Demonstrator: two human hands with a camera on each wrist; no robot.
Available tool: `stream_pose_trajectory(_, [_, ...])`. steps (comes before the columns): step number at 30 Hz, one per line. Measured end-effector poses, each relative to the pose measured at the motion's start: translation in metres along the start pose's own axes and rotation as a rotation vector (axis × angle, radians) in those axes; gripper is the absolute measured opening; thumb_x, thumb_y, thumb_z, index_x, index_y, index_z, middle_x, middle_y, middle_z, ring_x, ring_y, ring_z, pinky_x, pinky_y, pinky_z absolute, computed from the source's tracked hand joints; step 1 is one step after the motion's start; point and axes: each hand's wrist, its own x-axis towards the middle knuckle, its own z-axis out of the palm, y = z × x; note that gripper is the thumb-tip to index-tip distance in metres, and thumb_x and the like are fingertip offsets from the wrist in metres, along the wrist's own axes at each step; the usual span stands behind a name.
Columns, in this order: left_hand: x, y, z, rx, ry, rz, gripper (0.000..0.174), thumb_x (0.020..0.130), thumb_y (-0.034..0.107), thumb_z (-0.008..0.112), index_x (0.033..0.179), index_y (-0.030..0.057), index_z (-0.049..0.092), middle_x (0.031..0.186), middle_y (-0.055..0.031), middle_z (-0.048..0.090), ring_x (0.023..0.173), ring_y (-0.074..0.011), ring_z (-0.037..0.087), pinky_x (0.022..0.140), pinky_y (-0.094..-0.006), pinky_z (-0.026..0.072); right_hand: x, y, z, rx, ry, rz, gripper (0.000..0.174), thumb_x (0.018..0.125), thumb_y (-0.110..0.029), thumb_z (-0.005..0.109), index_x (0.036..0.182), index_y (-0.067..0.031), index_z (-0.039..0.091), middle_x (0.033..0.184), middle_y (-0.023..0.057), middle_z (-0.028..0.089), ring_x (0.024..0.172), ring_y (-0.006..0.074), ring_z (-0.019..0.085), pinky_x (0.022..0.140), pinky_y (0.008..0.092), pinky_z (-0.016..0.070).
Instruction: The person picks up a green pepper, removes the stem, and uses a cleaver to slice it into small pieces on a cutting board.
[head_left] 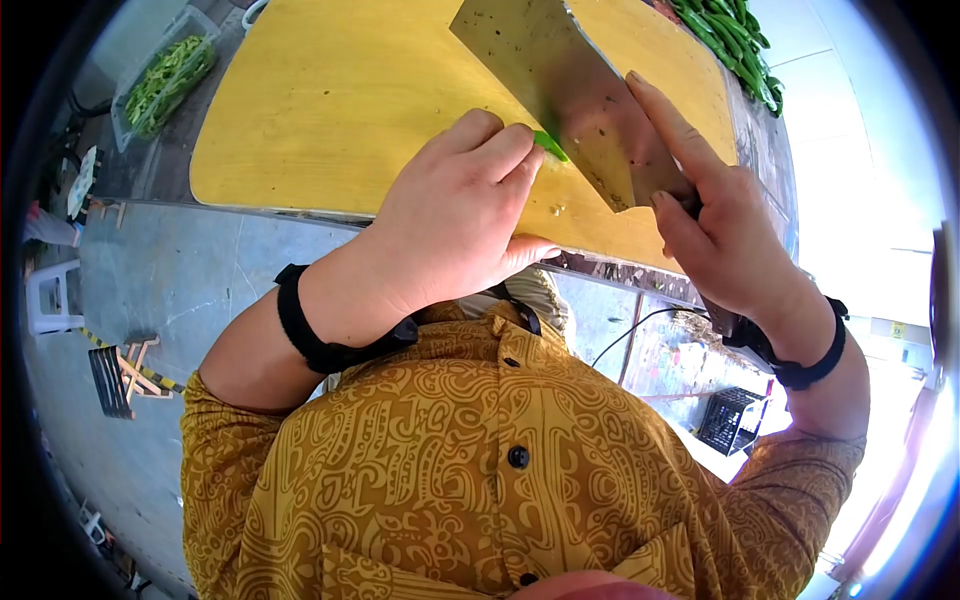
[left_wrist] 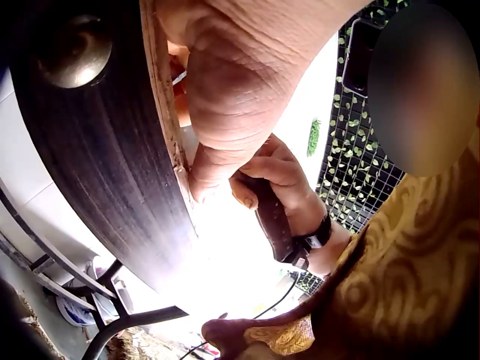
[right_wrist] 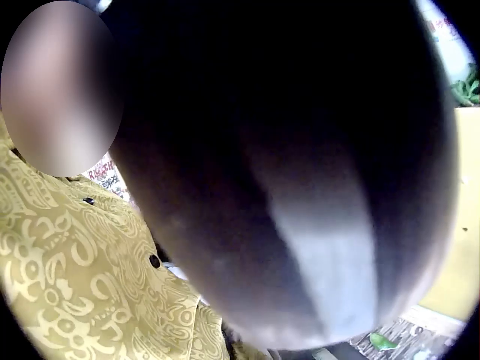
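On the yellow cutting board (head_left: 330, 100) my left hand (head_left: 450, 200) holds down a green pepper (head_left: 551, 146) with curled fingers; only its tip shows, and the rest is hidden under the hand. My right hand (head_left: 725, 225) grips a wide cleaver (head_left: 575, 85) by its handle, index finger laid along the blade. The blade leans just right of the pepper tip. In the left wrist view, the left thumb (left_wrist: 214, 169) hangs at the board's edge, and the dark cleaver handle (left_wrist: 271, 217) shows in the right hand. A dark, blurred shape (right_wrist: 300, 187) fills most of the right wrist view.
A clear plastic box (head_left: 168, 80) of cut green pieces stands at the far left. Whole green peppers (head_left: 735, 45) are piled at the back right. Small seeds lie near the board's front edge. A folding stool (head_left: 125, 375) and a black crate (head_left: 733, 420) are on the floor.
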Motion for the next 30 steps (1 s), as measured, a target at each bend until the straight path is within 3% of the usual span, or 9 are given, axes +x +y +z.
stream_pose_trajectory(5, [0.0,-0.002,0.001,-0.023,-0.005,0.003,0.069,0.059,0.03,0.086,0.111,-0.0053,0.058,0.11,-0.0125,0.055,0.098,-0.0296,0.053,0.088,-0.0386,0.0474,0.003,0.002,0.001,-0.009,-0.039,0.024,0.074,0.083,0.004,0.044,0.153,-0.0102,0.024,0.062,0.0072,0.058,0.05,0.0158,0.056,0.055,0.0289,0.0467])
stream_pose_trajectory(11, [0.001,-0.002,-0.001,-0.056,-0.064,-0.025,0.071,0.058,0.029,0.085,0.113,-0.0057,0.057,0.111,-0.013,0.054,0.099,-0.0301,0.052,0.088,-0.0391,0.0471,0.003,0.001,-0.01,0.013,-0.019,0.01,0.074,0.083,0.006,0.043,0.153,-0.0078,0.024,0.076,0.0082,0.065,0.052,0.0128,0.057,0.054,0.026,0.0469])
stream_pose_trajectory(20, [0.001,-0.003,-0.002,-0.077,-0.058,-0.031,0.071,0.057,0.029,0.085,0.112,-0.0059,0.058,0.114,-0.0133,0.054,0.1,-0.0307,0.053,0.088,-0.0392,0.0472,0.005,0.002,-0.005,0.028,-0.069,-0.006,0.073,0.082,0.009,0.042,0.152,-0.0038,0.024,0.072,0.0064,0.062,0.052,0.0102,0.056,0.052,0.0241,0.0448])
stream_pose_trajectory(30, [0.002,-0.005,-0.003,-0.085,-0.054,-0.03,0.071,0.056,0.028,0.086,0.111,-0.0075,0.058,0.113,-0.0137,0.054,0.099,-0.0301,0.053,0.087,-0.0387,0.0477,0.023,0.0,0.001,-0.016,-0.101,-0.056,0.075,0.081,0.01,0.043,0.152,-0.0054,0.025,0.062,0.0029,0.05,0.051,0.0083,0.051,0.051,0.0233,0.0384])
